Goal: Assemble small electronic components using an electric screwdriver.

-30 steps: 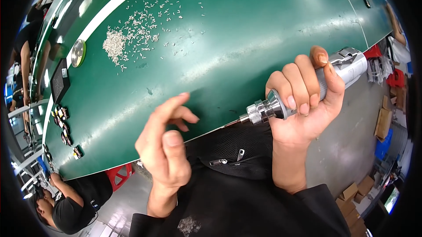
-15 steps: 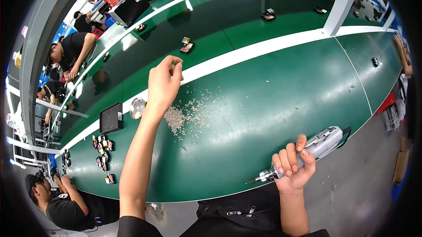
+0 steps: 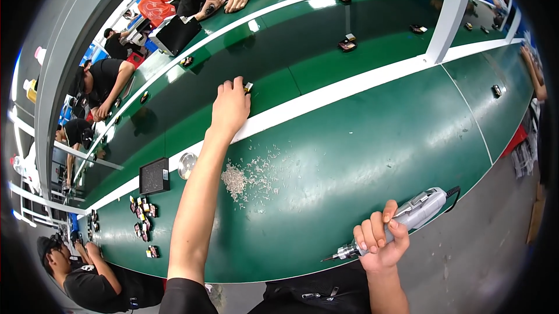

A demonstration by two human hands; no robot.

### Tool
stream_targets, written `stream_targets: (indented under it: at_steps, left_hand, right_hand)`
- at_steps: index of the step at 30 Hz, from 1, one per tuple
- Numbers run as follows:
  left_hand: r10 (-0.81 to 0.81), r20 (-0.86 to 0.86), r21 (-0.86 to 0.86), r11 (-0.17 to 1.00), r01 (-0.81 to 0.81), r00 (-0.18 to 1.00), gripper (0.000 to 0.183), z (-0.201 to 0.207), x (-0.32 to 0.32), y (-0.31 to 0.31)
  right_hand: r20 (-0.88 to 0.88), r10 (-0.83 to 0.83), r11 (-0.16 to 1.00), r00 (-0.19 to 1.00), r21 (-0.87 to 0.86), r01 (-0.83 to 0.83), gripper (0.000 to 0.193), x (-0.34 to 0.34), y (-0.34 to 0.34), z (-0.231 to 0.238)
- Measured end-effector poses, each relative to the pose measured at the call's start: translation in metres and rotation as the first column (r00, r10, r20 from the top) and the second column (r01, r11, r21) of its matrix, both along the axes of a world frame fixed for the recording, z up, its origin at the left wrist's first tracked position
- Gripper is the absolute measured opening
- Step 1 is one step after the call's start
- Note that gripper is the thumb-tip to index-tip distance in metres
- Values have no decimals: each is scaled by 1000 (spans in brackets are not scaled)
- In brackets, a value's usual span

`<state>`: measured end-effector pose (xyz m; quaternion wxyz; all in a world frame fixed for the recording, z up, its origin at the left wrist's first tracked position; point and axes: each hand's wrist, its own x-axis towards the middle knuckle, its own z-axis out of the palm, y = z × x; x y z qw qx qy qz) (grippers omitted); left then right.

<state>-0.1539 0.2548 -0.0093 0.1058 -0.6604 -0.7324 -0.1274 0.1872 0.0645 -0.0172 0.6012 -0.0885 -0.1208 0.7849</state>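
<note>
Stretched across the white rail, my left hand [image 3: 232,104] bends its fingers over a small black-and-yellow part [image 3: 248,88] on the far green belt. Most of that part is hidden; it shows between the forefinger and thumb. My right hand [image 3: 381,237] is wrapped round a grey electric screwdriver [image 3: 420,209] at the near edge of the table, its bit pointing left and a black cord leaving its rear. Between the arms, a heap of tiny silvery screws or pins [image 3: 234,181] lies scattered on the green tabletop [image 3: 349,180].
Left of my forearm are a round clear dish [image 3: 187,165], a black tray [image 3: 154,176] and several small black parts [image 3: 143,212]. A white rail [image 3: 326,98] divides table from belt. More parts [image 3: 347,43] sit on the belt. A grey post [image 3: 451,17] stands right; people work around.
My left hand has reached farther out, from beside the rail onto the black-and-yellow part. My right hand still holds the screwdriver. The whole view has tilted slightly upward.
</note>
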Motion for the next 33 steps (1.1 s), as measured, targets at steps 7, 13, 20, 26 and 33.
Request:
stream_targets:
  at_steps: [7, 13, 20, 26, 33]
  left_hand:
    - [-194, 60, 35, 981, 192, 979, 40, 12, -1, -24]
    - [-588, 212, 72, 806, 587, 781, 48, 44, 87, -127]
    - [-735, 151, 17, 671, 742, 661, 42, 25, 123, -235]
    - [-663, 279, 43, 731, 681, 694, 44, 18, 132, -254]
    - [-620, 330, 20, 758, 652, 712, 34, 27, 144, -257]
  right_hand:
    - [-2, -15, 1000, 1000, -11, 15, 7, 4, -9, 2]
    - [15, 2, 999, 1000, -33, -1, 7, 7, -10, -1]
    - [-33, 28, 1000, 999, -9, -28, 6, 15, -32, 4]
    - [-8, 95, 995, 995, -33, -95, 7, 5, -50, 1]
    - [0, 184, 982, 983, -34, -184, 7, -6, -74, -2]
